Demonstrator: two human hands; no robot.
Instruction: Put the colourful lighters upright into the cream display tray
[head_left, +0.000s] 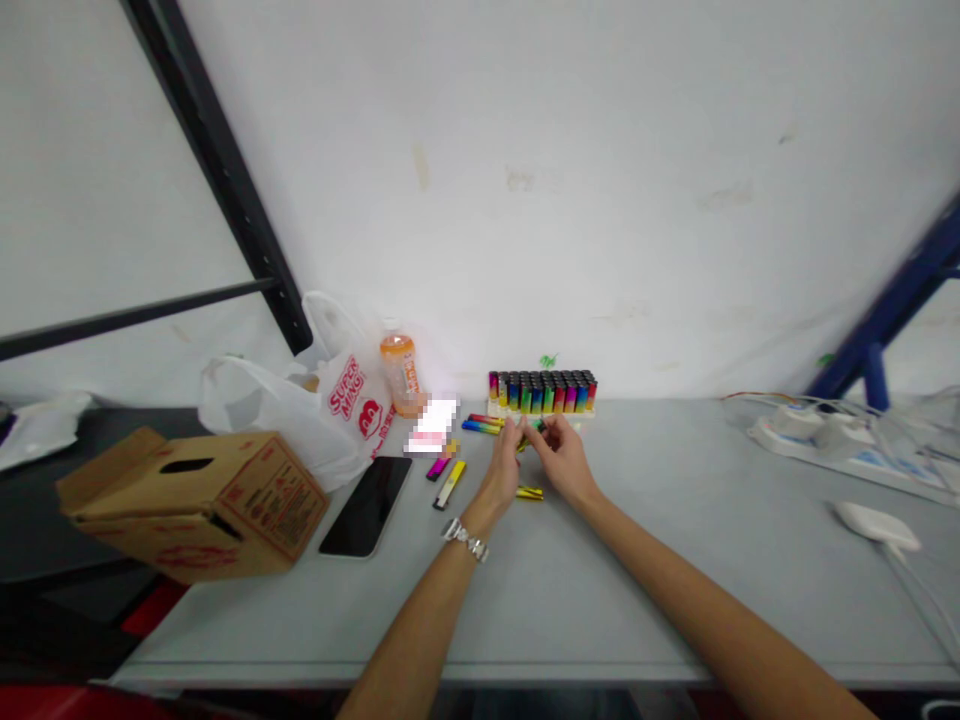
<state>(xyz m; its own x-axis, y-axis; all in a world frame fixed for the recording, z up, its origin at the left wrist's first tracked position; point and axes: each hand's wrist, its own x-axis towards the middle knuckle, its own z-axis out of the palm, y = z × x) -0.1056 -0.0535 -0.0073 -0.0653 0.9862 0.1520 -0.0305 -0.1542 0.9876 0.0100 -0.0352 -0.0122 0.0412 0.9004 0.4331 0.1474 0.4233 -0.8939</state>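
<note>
My left hand (pixel 504 472) and my right hand (pixel 568 462) meet over the table, fingers closed around one small yellow-green lighter (pixel 527 438). The fingers cover most of it. Just behind them, several lighters (pixel 544 393) in mixed metallic colours stand upright in rows in a pale tray (pixel 544 413). Beside my left hand lie a blue-and-yellow lighter (pixel 481 426), a yellow lighter (pixel 451 485) and a magenta lighter (pixel 438 467). A yellow-and-black lighter (pixel 530 493) lies below the hands, near my left wrist.
Left on the grey table (pixel 600 620) are a black phone (pixel 366 507), an open cardboard box (pixel 195 505), a white plastic bag (pixel 330 420) and an orange-labelled bottle (pixel 403 375). A power strip (pixel 855 450) and a white cabled device (pixel 877 525) lie at the right. A wall rises behind.
</note>
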